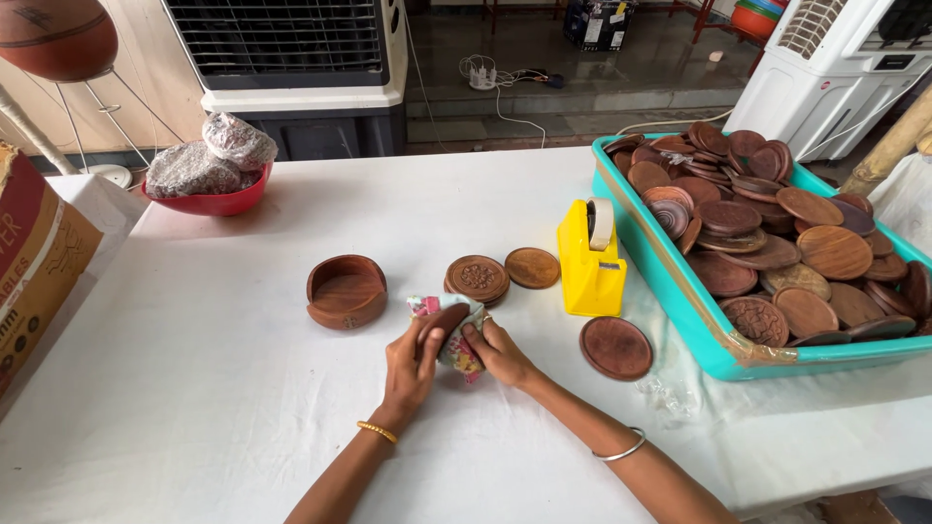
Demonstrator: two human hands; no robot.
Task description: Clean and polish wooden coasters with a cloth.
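While both hands meet low over the white cloth-covered table (243, 388), the left hand (410, 361) and the right hand (497, 351) together grip a round brown wooden disc (444, 318) wrapped in a soft, crumpled floral cloth (456, 347), fingers curled around disc and fabric. Just beyond the left hand sits a smooth, round wooden holder (347, 290) with a hollow middle and an open notch. Just beyond the right hand lies a short stack of carved discs (477, 278), with a plain flat disc (532, 267) touching it. To the right of the right hand stands a glossy yellow plastic tape dispenser (590, 260), and nearer, a dark disc (615, 347) lies flat. Farther right, a teal plastic tray (680, 311) is heaped with similar wooden rounds. Far beyond the left hand, a red bowl (218, 202) holds lumpy plastic-wrapped bundles.
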